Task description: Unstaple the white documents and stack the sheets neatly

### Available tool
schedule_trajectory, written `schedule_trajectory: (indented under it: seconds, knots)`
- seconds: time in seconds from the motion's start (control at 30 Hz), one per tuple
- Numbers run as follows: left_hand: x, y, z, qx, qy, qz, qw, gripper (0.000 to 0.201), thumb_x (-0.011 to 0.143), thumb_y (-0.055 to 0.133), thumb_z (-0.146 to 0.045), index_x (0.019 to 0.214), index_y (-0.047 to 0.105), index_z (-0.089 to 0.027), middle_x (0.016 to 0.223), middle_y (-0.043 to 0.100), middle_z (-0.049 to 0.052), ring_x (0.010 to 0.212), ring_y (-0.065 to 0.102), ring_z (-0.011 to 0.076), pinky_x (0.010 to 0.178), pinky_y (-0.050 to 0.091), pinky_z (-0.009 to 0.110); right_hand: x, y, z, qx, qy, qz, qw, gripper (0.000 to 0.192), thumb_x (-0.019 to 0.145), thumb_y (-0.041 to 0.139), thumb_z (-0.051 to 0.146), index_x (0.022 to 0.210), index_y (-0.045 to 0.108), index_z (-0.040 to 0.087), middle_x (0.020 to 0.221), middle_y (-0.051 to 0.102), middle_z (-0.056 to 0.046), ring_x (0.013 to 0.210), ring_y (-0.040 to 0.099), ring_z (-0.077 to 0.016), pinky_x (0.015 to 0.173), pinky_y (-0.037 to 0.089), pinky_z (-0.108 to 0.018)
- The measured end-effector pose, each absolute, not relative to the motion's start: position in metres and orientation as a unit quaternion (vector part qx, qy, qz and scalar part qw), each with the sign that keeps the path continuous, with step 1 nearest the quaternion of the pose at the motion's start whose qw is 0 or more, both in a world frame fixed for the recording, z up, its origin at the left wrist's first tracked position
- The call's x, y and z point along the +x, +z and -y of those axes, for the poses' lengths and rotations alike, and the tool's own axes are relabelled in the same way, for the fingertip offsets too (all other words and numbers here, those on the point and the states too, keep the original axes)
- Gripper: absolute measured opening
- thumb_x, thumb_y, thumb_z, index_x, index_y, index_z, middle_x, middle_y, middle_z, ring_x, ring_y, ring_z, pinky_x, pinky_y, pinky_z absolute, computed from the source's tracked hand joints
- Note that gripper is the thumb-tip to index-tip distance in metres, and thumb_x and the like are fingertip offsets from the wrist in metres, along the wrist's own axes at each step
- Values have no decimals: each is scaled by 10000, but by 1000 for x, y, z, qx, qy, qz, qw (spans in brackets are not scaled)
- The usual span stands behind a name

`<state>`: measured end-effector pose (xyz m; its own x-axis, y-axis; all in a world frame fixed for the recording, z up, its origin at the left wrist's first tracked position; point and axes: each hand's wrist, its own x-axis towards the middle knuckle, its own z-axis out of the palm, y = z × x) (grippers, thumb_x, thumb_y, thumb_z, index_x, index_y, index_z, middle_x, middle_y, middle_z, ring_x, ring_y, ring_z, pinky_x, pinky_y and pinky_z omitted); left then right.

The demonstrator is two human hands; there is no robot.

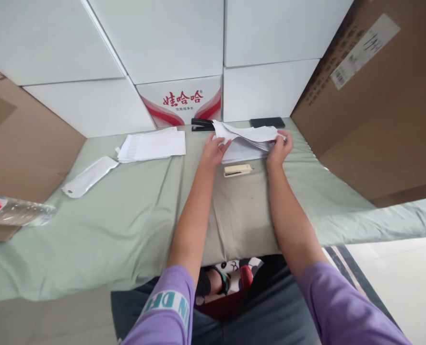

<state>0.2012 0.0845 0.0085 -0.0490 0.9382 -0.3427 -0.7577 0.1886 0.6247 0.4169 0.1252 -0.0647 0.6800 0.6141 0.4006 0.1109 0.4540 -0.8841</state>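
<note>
Several white sheets of paper (249,133) are lifted and bowed between my two hands, over a stack of printed papers (243,151) on the cloth. My left hand (215,151) pinches their left edge, thumb and fingers closed. At the opposite edge my right hand (280,147) grips the sheets, fingertips on top. Just in front of the papers lies a small cream stapler (236,170), touched by neither hand. A black stapler (200,124) sits behind the left end of the sheets, which partly hide it.
Another paper stack (153,146) lies to the left, beside a white sleeve-like packet (90,177). A dark phone (266,122) rests at the back. White boxes (177,33) wall the rear; brown cartons (378,105) flank both sides. A plastic bottle (22,212) lies far left.
</note>
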Motion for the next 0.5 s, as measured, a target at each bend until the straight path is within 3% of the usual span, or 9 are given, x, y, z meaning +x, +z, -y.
schedule_trajectory:
  seconds: [0.23, 0.37, 0.5]
  knots:
    - [191, 21, -80, 208, 619, -367, 662, 528, 845, 591, 10, 1316, 566, -226, 924, 677, 2, 829, 701, 108, 948, 602, 315, 423, -69, -134, -476, 215, 304, 797, 267, 833, 549, 485, 857, 541, 219, 788, 527, 18, 625, 597, -122, 615, 542, -298]
    - [174, 12, -83, 266, 583, -470, 607, 238, 845, 610, -95, 1049, 593, -216, 894, 642, 6, 859, 719, 152, 875, 583, 336, 426, -73, -138, -478, 231, 296, 794, 272, 840, 558, 495, 872, 520, 228, 794, 531, 34, 581, 589, -97, 571, 529, -263]
    - [157, -7, -92, 380, 501, -596, 499, 59, 877, 575, -172, 930, 590, -194, 915, 653, 49, 981, 690, 218, 925, 536, 409, 427, -77, -139, -495, 220, 289, 790, 228, 871, 522, 455, 909, 529, 231, 842, 545, 23, 578, 651, -101, 597, 566, -268]
